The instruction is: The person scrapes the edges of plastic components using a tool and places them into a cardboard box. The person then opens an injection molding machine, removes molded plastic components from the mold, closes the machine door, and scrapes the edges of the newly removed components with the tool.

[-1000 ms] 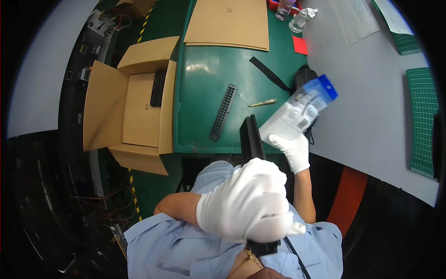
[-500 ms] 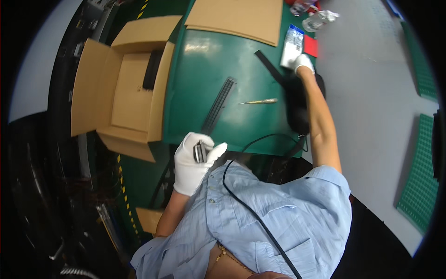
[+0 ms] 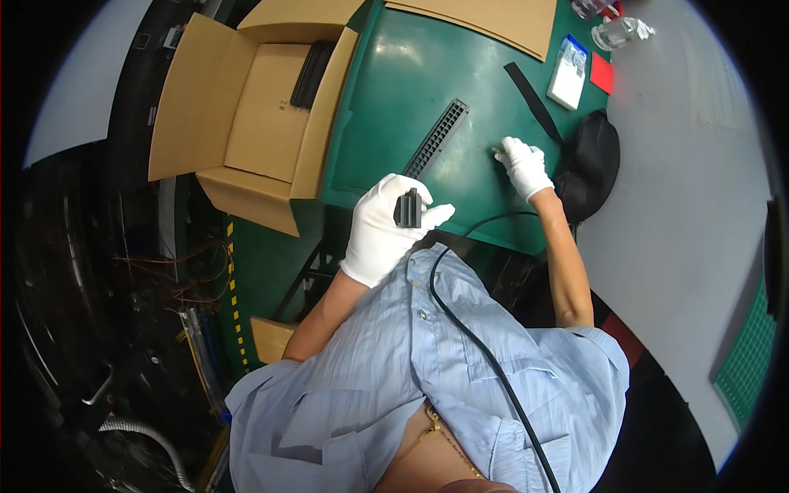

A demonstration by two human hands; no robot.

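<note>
My left hand (image 3: 382,230), in a white glove, is closed around a dark block-like end piece (image 3: 408,210) with a stepped profile. Just beyond it, a long black slotted plastic strip (image 3: 436,141) slants away over the green table mat; the glove hides whether the two are one part. My right hand (image 3: 524,168), also gloved, is closed low over the mat. Only a small tip shows at its fingers; the slim screwdriver seen there earlier is hidden, apparently in that hand. Right of this hand lies a black pouch (image 3: 593,160) with a strap (image 3: 530,99).
On the left stands an open cardboard box (image 3: 259,123) holding black pieces (image 3: 313,76). Flat cardboard (image 3: 493,25) lies at the far edge. At the far right are a white-and-blue packet (image 3: 569,76), a red card (image 3: 601,74) and a clear jar (image 3: 616,34). A black cable (image 3: 485,345) crosses my shirt.
My right hand has come back from beside the white-and-blue packet to where the screwdriver lay and has closed there. My left hand keeps its hold. The whole view has shifted.
</note>
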